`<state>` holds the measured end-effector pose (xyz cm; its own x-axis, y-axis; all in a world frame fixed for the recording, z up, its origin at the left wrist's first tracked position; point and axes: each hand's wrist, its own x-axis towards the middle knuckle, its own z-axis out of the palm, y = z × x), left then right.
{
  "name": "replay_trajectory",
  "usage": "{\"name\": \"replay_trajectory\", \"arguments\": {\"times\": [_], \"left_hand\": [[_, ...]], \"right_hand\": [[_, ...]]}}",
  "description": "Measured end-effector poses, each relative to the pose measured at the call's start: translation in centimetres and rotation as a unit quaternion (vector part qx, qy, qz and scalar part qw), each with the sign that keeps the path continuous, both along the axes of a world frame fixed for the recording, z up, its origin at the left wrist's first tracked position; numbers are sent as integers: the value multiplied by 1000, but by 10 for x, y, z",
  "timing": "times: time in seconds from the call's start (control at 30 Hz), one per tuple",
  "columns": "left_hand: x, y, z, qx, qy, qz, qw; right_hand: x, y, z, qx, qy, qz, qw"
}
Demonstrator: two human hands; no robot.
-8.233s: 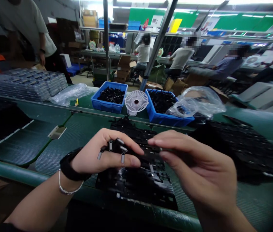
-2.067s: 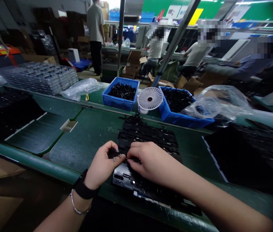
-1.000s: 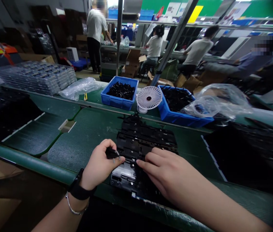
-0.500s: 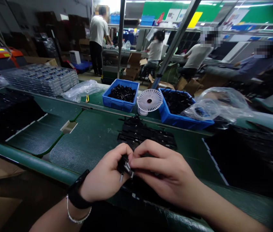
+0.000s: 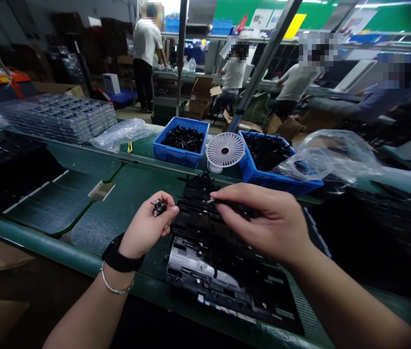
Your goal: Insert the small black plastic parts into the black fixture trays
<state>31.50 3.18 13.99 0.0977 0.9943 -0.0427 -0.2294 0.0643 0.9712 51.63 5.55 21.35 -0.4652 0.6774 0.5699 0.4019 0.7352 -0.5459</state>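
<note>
- Left hand [image 5: 146,229]: fingers [image 5: 171,210] clamped on tiny black parts [image 5: 159,207], probably light, stiff, easily dropped; best pinched by the sides
- Right hand [image 5: 267,218]: fingers [image 5: 234,195] apart, just above a black plastic frame [image 5: 198,271], probably rigid; best held by the edge

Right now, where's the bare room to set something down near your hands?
Bare green belt mat lies left of the black plastic parts, beside your left hand. It's crowded under your right hand and along the blue bins.
</note>
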Motion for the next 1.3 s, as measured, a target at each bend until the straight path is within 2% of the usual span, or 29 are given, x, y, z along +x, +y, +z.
{"name": "replay_trajectory", "arguments": {"times": [0.1, 0.23, 0.4, 0.53, 0.77, 0.97, 1.13, 1.3], "left_hand": [[0, 4, -10, 1, 68, 19, 998], [2, 3, -18, -3, 115, 35, 993], [6, -1, -21, 0, 141, 58, 988], [8, -1, -21, 10, 172, 52, 984], [11, 1, -27, -13, 146, 58, 987], [12, 1, -22, 3, 176, 42, 983], [11, 2, -20, 2, 182, 26, 983], [10, 3, -17, -5, 200, 22, 980]], "right_hand": [[-7, 11, -7, -22, -123, 29, 992], [-17, 16, -18, -86, -253, 49, 962], [-25, 18, -29, -115, -261, 69, 956], [-28, 20, -35, -119, -290, 68, 947], [-26, 19, -34, -130, -257, 60, 956], [-28, 18, -35, -118, -298, 59, 945], [-12, 12, -25, -119, -317, 46, 940], [11, -2, -21, -72, -367, 52, 926]]}}
